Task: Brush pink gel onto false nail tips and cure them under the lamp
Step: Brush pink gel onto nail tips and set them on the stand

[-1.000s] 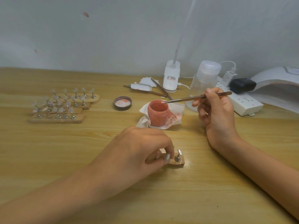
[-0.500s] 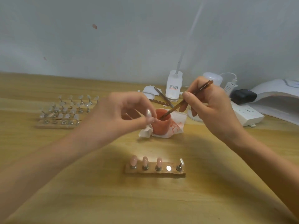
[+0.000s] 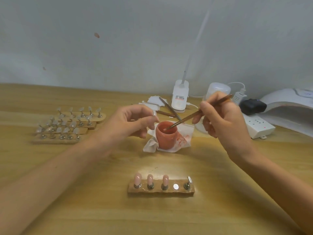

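Two hands raised over the desk (image 3: 84, 209). On the left hand (image 3: 133, 122), fingers curled, thumb and forefinger pinching one clear nail tip (image 3: 154, 113), held up just left of the gel pot (image 3: 166, 139) and level with its rim. On the right hand (image 3: 223, 122), fingers closed round one slim brush (image 3: 194, 114), gripped like a pen, slanting down to the left, bristle end dipped inside the pot's mouth.

One pot only: squat, salmon-pink outside and in, open at the top, standing on one crumpled white tissue (image 3: 185, 139) smeared with pink.

Nearer the front edge, one wooden holder strip (image 3: 160, 192) lying crosswise, with five places. From the left: three coated tips (image 3: 149, 179), glossy pale pink, oval, upright on metal stands; then one bare round metal disc (image 3: 176, 186); then one uncoated tip (image 3: 189, 179) on its stand at the right end.

At far left, four more wooden strips (image 3: 67, 133) in staggered rows, each crowded with clear tips on stands. Five countable on the rearmost; the others too bunched and blurred to count.

At far right, one white domed curing lamp (image 3: 291, 106), cut off by the edge. Just beside it, one white power strip (image 3: 257, 126) showing a red light, one black adapter (image 3: 253, 106) sitting on it, one white charger (image 3: 238, 97) behind. Behind the pot, one white desk-lamp base (image 3: 179, 97) with its stalk rising out of view, one clear bottle (image 3: 218, 89) with a white cap, partly hidden by the right hand, and two slim tools (image 3: 169, 108) lying close together.
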Motion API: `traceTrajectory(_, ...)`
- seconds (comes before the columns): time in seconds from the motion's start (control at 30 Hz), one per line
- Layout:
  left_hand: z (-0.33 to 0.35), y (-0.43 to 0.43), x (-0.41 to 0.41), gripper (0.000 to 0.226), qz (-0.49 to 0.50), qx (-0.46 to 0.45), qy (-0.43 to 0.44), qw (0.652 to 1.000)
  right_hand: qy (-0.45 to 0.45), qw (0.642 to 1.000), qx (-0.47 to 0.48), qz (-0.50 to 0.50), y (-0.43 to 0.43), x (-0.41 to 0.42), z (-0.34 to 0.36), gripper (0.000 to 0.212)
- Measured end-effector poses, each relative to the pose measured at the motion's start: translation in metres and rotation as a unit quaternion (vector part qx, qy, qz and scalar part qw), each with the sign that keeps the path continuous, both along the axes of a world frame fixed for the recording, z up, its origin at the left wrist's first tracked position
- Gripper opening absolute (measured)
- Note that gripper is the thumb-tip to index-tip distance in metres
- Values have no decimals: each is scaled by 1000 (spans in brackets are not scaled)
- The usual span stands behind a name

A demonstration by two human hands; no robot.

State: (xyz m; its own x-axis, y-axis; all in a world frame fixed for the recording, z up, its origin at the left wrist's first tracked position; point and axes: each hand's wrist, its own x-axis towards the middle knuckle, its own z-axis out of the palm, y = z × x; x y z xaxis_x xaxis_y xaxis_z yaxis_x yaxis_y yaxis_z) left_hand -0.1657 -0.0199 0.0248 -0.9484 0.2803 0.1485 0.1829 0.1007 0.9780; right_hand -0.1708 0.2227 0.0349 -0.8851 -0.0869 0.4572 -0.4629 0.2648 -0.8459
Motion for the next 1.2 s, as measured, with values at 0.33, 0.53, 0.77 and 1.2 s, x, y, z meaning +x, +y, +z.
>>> traceTrajectory(0.33, -24, 8, 0, 11, 129, 5, 30, 991, -96, 976, -193, -39, 6, 0, -22, 16)
traceTrajectory(0.53, -29, 10, -1, 18, 109, -37, 69, 991, -121, 964, -237, -24, 8, -2, -31, 16)
traceTrajectory(0.77, -31, 10, -1, 18, 98, -49, 90, 990, -121, 959, -256, -15, 8, -5, -31, 16)
traceTrajectory(1.2, -30, 11, 1, 11, 99, -47, 88, 990, -108, 967, -230, 27, 7, -3, -30, 22)
